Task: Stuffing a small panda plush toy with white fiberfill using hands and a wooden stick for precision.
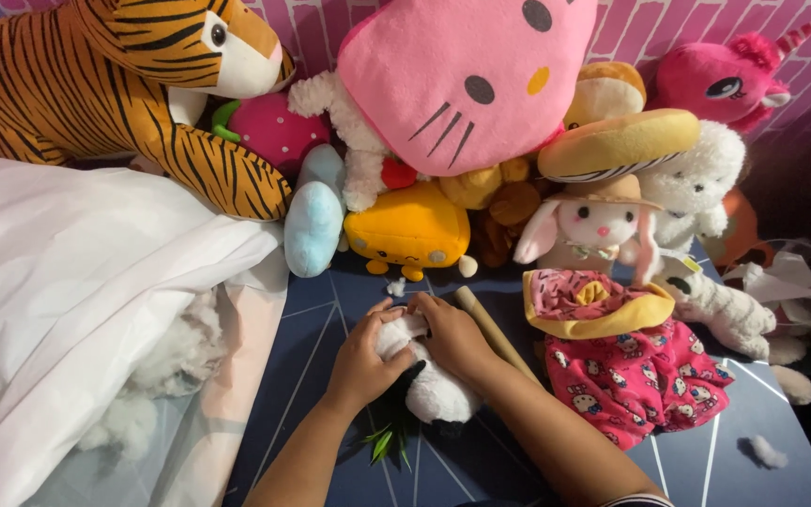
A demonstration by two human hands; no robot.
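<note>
A small white plush toy (436, 391) with black patches and green leaves lies on the dark blue mat (481, 465) in front of me. My left hand (360, 361) clasps its upper left side. My right hand (454, 336) presses on its top, fingers curled into the white fabric. Both hands meet over the toy's upper end, which they mostly hide. A tan wooden stick (492, 330) lies just right of my right hand.
A white plastic bag (68, 282) with white stuffing (175, 361) spilling out fills the left. Plush toys crowd the back: a tiger (114, 84), a pink cat head (462, 75), a yellow toy (410, 230), a bunny (593, 225). Pink patterned fabric (635, 371) lies at the right.
</note>
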